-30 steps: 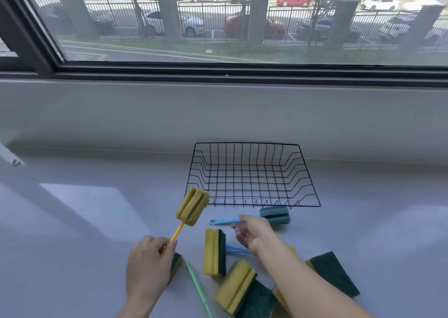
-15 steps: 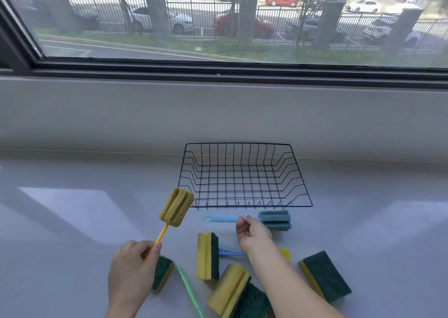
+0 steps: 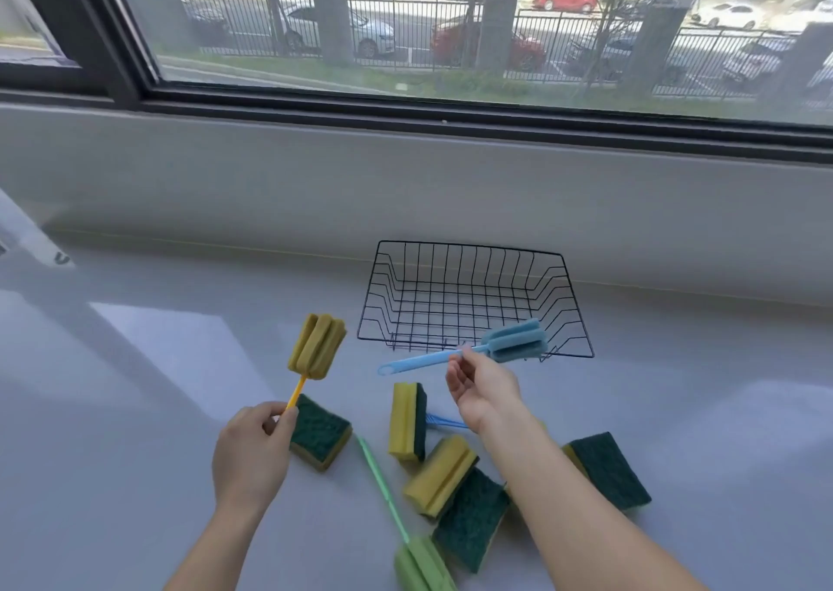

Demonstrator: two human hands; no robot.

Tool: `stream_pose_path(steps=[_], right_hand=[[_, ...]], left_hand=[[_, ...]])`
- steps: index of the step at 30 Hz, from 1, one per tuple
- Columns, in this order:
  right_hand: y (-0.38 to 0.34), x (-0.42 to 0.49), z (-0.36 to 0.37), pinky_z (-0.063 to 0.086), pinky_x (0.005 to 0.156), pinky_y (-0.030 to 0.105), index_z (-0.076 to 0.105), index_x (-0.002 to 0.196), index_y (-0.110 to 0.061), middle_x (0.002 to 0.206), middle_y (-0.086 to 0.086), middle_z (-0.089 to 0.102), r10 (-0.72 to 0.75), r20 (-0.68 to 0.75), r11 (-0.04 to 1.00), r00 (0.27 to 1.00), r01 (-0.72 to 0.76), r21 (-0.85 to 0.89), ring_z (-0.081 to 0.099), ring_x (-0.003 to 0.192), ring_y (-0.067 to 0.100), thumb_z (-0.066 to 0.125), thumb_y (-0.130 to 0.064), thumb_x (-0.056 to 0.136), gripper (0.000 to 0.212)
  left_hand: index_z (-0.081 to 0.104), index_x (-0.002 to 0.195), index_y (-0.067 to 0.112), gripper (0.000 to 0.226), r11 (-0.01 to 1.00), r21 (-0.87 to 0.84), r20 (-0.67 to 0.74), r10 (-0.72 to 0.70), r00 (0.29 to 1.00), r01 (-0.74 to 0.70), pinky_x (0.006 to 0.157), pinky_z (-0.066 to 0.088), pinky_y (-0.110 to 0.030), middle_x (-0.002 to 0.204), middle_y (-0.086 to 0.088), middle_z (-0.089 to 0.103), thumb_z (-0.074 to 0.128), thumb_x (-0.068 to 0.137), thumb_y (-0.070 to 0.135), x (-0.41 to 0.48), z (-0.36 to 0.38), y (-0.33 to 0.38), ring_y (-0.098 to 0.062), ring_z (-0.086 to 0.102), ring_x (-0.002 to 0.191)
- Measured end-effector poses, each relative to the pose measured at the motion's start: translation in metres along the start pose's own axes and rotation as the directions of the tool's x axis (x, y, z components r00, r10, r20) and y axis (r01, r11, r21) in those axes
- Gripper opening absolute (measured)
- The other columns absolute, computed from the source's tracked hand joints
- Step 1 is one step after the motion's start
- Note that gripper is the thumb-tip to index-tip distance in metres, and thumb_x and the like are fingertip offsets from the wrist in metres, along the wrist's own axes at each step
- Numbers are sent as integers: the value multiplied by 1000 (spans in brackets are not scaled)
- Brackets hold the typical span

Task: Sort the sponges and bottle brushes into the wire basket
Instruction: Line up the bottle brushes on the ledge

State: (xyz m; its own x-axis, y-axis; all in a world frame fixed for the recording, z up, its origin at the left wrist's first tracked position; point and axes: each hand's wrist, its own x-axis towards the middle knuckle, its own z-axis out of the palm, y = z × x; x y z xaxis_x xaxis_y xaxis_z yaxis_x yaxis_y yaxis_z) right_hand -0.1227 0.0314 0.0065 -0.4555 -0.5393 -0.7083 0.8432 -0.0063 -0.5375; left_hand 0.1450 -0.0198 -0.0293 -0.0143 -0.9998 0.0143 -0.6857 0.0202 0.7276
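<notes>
An empty black wire basket (image 3: pixel 572 311) stands on the pale counter near the back wall. My left hand (image 3: pixel 252 451) grips the orange handle of a yellow bottle brush (image 3: pixel 317 347), whose sponge head points up, left of the basket. My right hand (image 3: pixel 484 387) pinches the handle of a blue bottle brush (image 3: pixel 516 342), lifted in front of the basket's near rim. A green bottle brush (image 3: pixel 392 496) lies on the counter between my arms. Several yellow-and-green sponges lie around: one (image 3: pixel 320 437) by my left hand, one on edge (image 3: pixel 408 421), one at the right (image 3: pixel 606 469).
More sponges (image 3: pixel 444 475) overlap near my right forearm, and a second blue handle (image 3: pixel 444 421) pokes out behind the upright sponge. A low wall and a window sill (image 3: pixel 450 117) rise behind the basket. Bare counter stretches to the left and right.
My right hand has picked the blue bottle brush up off the counter and raised it toward the basket's front. My left hand still holds the yellow brush upright.
</notes>
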Motion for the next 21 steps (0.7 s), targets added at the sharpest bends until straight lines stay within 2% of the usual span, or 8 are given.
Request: stream_pose_path(steps=[6,10,15,18,21], right_hand=[[36,-15,26,51,39,21,68,92,-1,64,6,58,69,160,967,985,-26,-255,57,44,13,65,-9,96,9],[77,-24,45,54,43,24,67,94,-3,70,7,60,98,294,848,951,75,-525,56,50,15,65,-7,94,5],[143,-38,63,51,43,26,66,83,-4,66,9,61,235,476,561,847,282,-778,55,45,16,67,-7,92,9],[183,-42,69,55,50,29,68,80,-3,66,8,64,289,509,334,811,413,-847,57,47,17,69,-11,90,13],[213,-42,71,56,53,28,71,83,-2,72,10,69,312,518,125,796,506,-853,62,54,18,69,-18,91,17]], left_hand=[[67,76,27,17,990,-60,-80,-133,988,129,55,42,-34,65,-1,57,62,92,31,-19,-34,-36,-20,56,65],[68,72,25,19,971,-90,-167,-235,957,223,58,43,-36,63,-1,58,65,90,27,-31,-61,-66,-22,57,66],[66,69,27,20,921,-153,-237,-385,892,357,55,39,-32,64,2,59,65,90,28,-51,-89,-116,-19,56,64],[65,69,24,21,860,-219,-254,-506,824,461,55,39,-33,63,2,59,66,89,28,-65,-99,-146,-20,55,61],[66,70,24,18,822,-217,-264,-568,779,526,53,40,-30,64,2,62,66,89,25,-77,-103,-166,-19,58,61]])
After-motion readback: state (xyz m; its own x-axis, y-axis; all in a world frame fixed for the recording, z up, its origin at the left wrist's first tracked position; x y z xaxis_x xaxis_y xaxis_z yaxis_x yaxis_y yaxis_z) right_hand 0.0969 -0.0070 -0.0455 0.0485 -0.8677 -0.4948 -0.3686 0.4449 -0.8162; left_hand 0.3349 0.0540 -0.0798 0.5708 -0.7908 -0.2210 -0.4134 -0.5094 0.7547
